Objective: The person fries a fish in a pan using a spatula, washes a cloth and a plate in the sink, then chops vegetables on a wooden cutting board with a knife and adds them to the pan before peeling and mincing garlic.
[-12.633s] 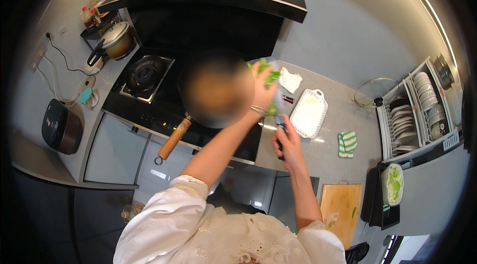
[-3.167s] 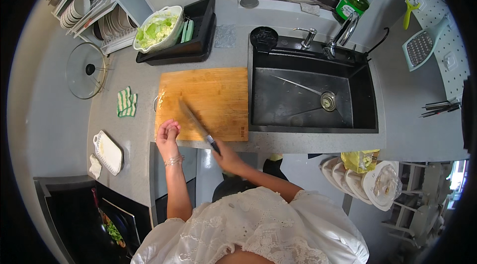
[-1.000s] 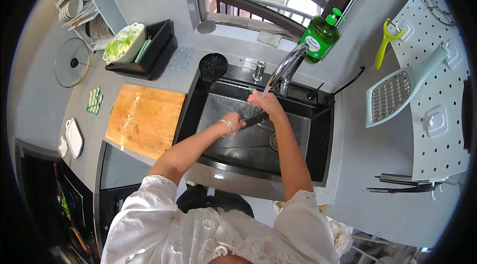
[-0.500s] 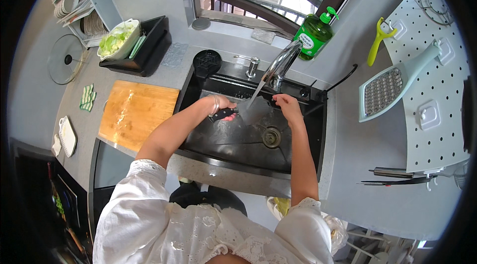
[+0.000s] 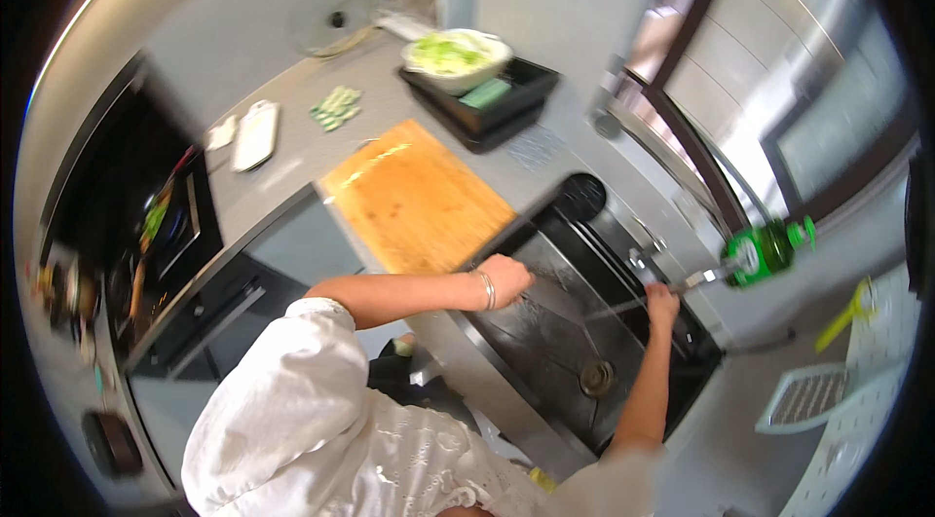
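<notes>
At the near left side of the black sink [image 5: 536,386], my left hand [image 5: 508,281] is closed in a fist with a bracelet at the wrist. A blurred grey knife blade [image 5: 557,303] reaches out from it over the basin; the dark handle seen earlier is hidden now. My right hand [image 5: 662,305] is at the far side of the sink, by the chrome faucet [image 5: 706,276]. Its fingers are bunched together, and blur hides whether they touch the faucet. A thin stream of water [image 5: 616,309] runs down into the sink, left of the drain [image 5: 597,379].
Left of the sink lies a wooden cutting board [image 5: 419,201]. Behind it a white bowl of chopped greens [image 5: 456,59] sits on a black bin [image 5: 497,128]. A green-and-white cloth [image 5: 336,108] and a white grater [image 5: 256,135] lie farther left. A green soap bottle [image 5: 760,254] stands behind the faucet.
My view has swung left, bringing the stove side into sight. My left hand has drawn back toward the sink's near left edge with the knife. My right hand stays by the faucet.
</notes>
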The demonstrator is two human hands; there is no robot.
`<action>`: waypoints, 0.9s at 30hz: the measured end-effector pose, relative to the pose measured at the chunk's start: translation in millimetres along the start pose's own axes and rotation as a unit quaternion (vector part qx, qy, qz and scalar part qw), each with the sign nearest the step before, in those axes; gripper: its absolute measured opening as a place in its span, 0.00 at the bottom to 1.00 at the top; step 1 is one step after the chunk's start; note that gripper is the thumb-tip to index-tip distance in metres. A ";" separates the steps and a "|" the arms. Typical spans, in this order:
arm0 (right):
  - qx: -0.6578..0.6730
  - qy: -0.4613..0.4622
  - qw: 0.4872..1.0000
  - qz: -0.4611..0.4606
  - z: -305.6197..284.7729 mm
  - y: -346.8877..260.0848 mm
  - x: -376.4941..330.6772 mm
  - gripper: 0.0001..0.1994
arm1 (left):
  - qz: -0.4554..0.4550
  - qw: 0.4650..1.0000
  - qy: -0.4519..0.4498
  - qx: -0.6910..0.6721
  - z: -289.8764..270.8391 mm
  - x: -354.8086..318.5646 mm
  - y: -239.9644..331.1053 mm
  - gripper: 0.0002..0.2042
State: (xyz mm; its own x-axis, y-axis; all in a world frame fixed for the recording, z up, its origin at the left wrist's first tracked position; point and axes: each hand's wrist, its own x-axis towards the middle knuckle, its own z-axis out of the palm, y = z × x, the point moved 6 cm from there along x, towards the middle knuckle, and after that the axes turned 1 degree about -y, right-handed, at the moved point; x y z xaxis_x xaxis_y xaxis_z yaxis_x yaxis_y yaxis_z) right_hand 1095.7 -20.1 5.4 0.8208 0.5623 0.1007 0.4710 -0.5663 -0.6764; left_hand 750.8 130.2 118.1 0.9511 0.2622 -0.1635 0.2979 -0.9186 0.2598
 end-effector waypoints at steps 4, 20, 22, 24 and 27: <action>0.057 -0.067 0.994 -0.062 14.3 3.7 -8.0 0.12 | -0.068 0.987 0.116 -0.083 -12.3 -69.8 -49.2 0.12; 0.442 -0.332 0.814 0.178 52.0 -247.0 -209.4 0.19 | -0.247 0.927 0.248 -0.136 25.3 -122.8 -250.6 0.11; 0.383 -0.327 0.849 0.162 45.1 -268.1 -212.4 0.19 | -0.256 0.927 0.246 -0.122 31.2 -128.1 -256.4 0.10; 0.434 -0.342 0.825 0.121 49.0 -286.4 -215.6 0.19 | -0.249 0.932 0.241 -0.108 36.0 -128.0 -262.9 0.10; -0.421 -0.311 0.843 0.124 56.8 -272.8 -222.2 0.21 | -0.230 0.934 0.256 -0.095 47.2 -130.1 -269.0 0.12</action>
State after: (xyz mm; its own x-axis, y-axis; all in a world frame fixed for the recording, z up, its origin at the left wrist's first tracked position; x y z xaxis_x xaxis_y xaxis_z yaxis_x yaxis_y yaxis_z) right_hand 766.5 43.6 126.1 0.7226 0.4229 -0.5469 0.5877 -0.7923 0.1639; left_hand 543.1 329.3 24.6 0.6195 0.7675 0.1646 0.6470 -0.6180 0.4466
